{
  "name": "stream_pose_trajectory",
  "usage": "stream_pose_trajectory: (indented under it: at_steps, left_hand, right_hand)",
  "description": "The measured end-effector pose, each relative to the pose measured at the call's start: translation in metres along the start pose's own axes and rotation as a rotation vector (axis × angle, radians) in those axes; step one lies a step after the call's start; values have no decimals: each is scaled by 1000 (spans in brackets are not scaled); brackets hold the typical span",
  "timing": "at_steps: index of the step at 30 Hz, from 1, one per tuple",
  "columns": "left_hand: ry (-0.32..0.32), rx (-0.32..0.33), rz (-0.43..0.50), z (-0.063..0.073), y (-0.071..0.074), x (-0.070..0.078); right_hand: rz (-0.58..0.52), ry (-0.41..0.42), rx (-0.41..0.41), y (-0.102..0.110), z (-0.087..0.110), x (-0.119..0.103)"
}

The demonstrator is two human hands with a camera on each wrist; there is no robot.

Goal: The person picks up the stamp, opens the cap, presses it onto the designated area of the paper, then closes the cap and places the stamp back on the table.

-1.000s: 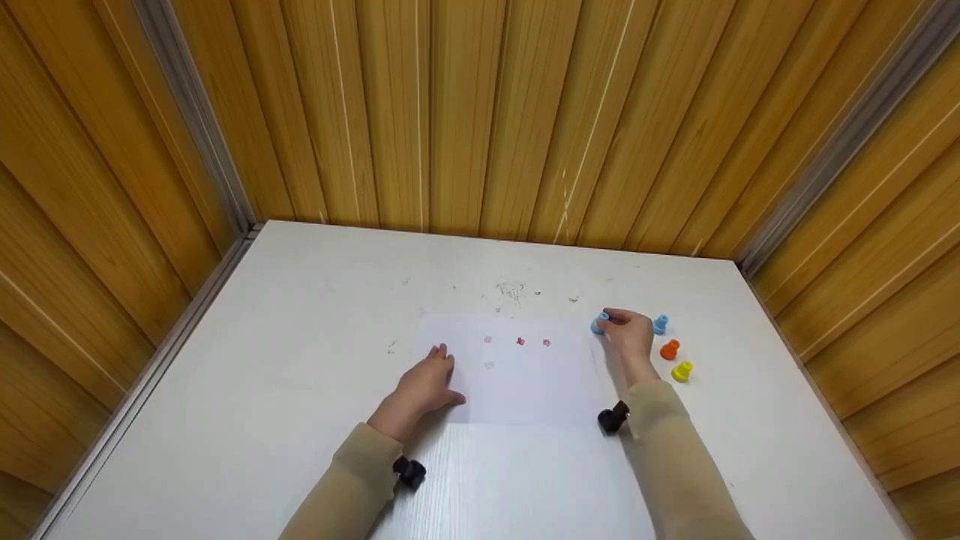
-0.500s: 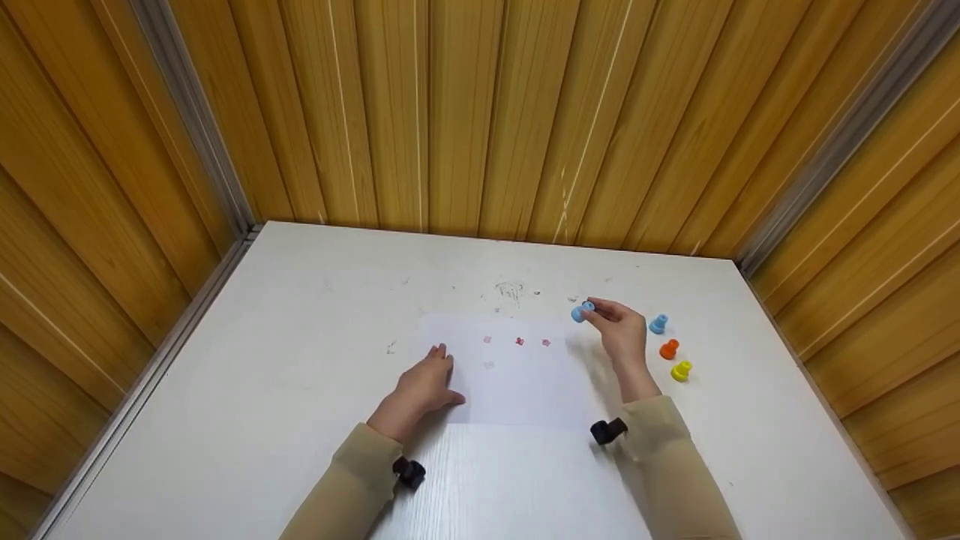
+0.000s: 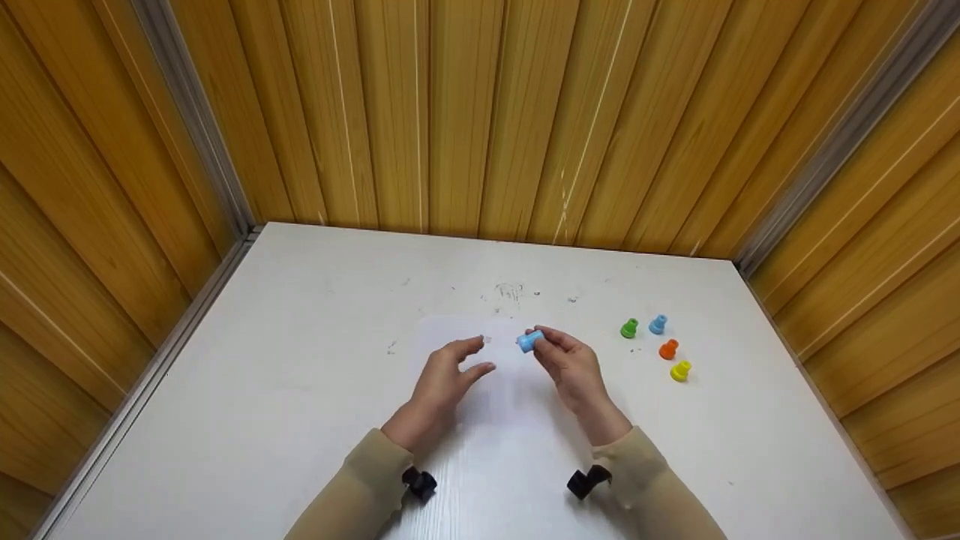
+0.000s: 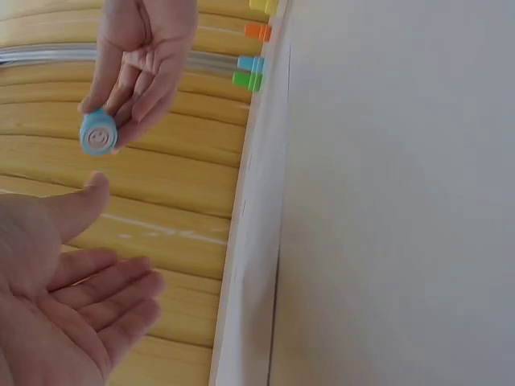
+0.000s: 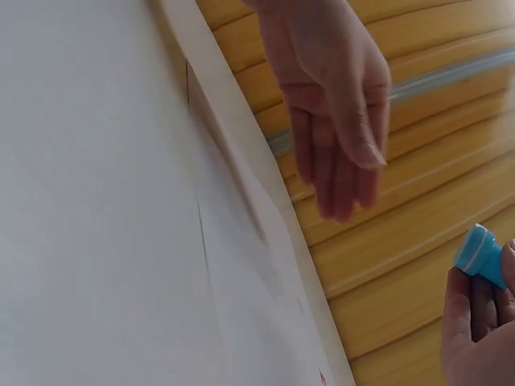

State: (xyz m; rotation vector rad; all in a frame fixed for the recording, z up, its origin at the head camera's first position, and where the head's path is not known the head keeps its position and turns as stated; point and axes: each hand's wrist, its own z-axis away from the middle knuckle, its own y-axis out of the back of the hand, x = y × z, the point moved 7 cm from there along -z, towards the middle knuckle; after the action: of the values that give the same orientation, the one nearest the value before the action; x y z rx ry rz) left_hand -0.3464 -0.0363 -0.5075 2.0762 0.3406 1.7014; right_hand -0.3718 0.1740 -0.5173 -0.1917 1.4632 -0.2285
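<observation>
A light blue stamp [image 3: 529,342] is pinched between the thumb and fingers of my right hand [image 3: 577,375], above the white paper [image 3: 446,328]. In the left wrist view the stamp's round face [image 4: 98,139] shows a smiley design. Facing it across a small gap is my left hand [image 3: 442,379], which holds nothing. Its thumb and fingers are spread apart, as the right wrist view also shows. A faint reddish print [image 3: 487,340] shows on the paper between the hands; the other prints are covered.
To the right on the white table [image 3: 315,315] stand a green stamp [image 3: 629,328], another light blue stamp [image 3: 658,325], an orange stamp [image 3: 668,349] and a yellow stamp [image 3: 680,371]. Wood-patterned walls [image 3: 450,112] enclose the back and sides.
My right hand has carried the blue stamp leftward over the paper and tilted it, uncovering the green stamp. The left hand has lifted off the paper and moved right, towards the stamp.
</observation>
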Motion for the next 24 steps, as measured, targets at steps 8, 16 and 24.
stream_pose_trajectory:
  at_steps: [8,16,24]
  left_hand:
    - [-142,83,279,6,-11,13]
    - [-144,127,308,5,-10,10]
    - [-102,115,332,1,-6,4]
  right_hand:
    - [-87,-20,-91,-25,16,23]
    - [-121,-25,-106,-28,21,28]
    - [-295,-147,-89,-26,15,31]
